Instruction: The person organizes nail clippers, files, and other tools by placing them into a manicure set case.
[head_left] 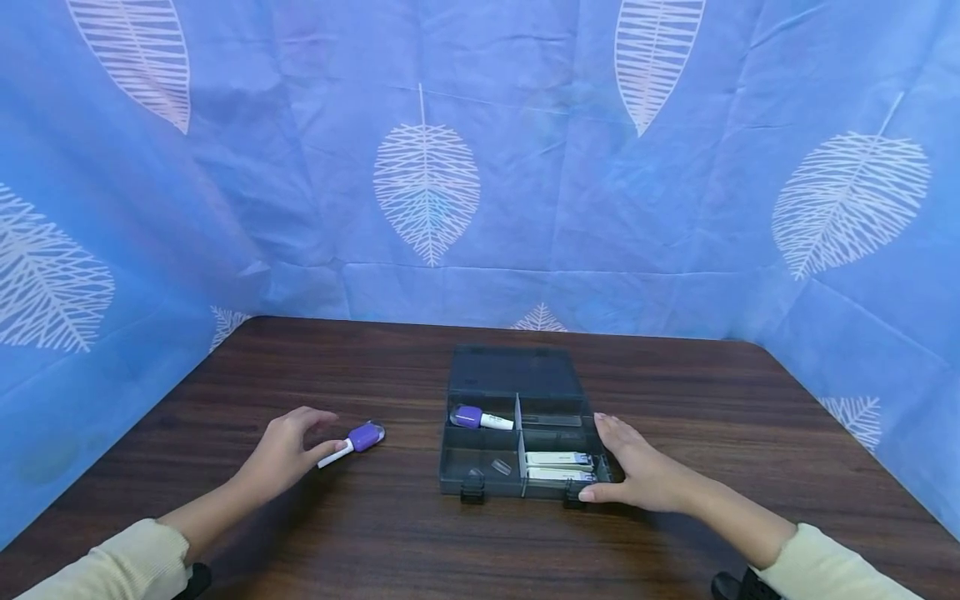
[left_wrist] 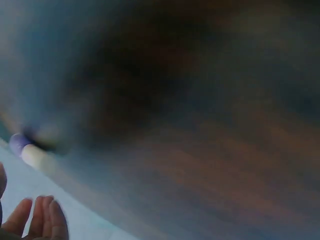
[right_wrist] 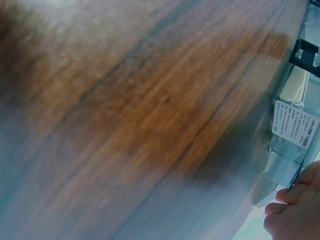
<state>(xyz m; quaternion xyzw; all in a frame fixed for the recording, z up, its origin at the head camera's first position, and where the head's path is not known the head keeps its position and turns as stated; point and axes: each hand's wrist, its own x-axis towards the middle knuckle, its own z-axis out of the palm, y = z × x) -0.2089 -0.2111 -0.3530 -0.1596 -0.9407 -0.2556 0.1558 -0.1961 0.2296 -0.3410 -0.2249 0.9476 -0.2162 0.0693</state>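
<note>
A small purple bottle with a long white cap lies on the table. My left hand is beside its cap, thumb and fingers apart. In the left wrist view, a gap separates the fingers from the bottle. My right hand holds the front right corner of a dark see-through box, thumb at the front and fingers along the side. The box's lid stands open. A similar purple bottle lies in the back left compartment; white slim packets lie front right.
A small clear piece lies in the box's front left compartment. Two black latches stick out at its front. The right wrist view shows a printed label. Behind the wooden table hangs a blue leaf-patterned cloth.
</note>
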